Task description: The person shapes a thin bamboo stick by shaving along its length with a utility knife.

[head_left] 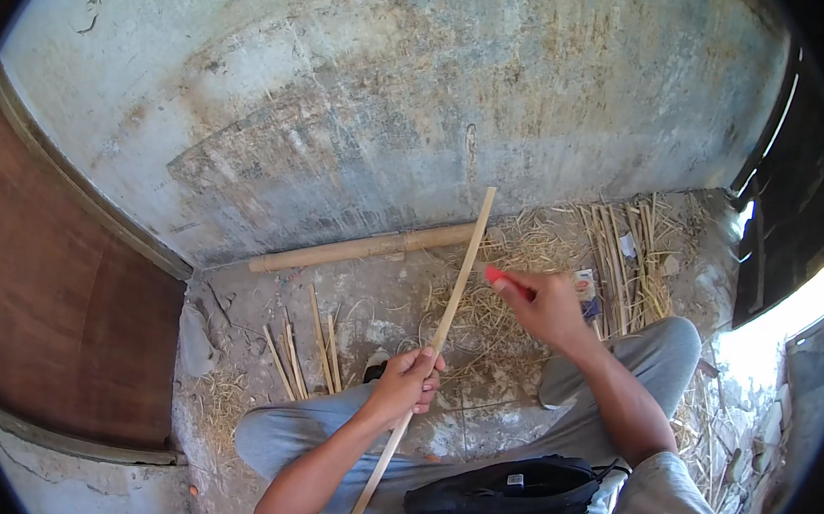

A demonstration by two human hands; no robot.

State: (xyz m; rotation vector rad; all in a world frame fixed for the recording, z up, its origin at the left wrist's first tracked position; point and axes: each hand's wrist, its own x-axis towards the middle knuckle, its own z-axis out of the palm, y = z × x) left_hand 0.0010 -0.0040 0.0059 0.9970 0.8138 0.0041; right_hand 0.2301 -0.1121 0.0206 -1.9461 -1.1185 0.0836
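Note:
A long, pale bamboo strip (453, 300) slants from my lap up toward the wall. My left hand (407, 383) is closed around it below its middle. In my right hand (546, 307) is a knife with a red handle (497, 276), gripped in closed fingers. Its blade reaches left to the strip's upper part; whether it touches cannot be made out. Pale shavings (535, 239) lie on the floor beyond my hands.
A thick bamboo pole (335, 252) lies along the foot of the stained wall (344, 99). Split sticks (613, 262) lie to the right, more strips (320, 330) to the left. A black waist bag (505, 495) rests on my lap. A brown door panel (60, 272) stands at left.

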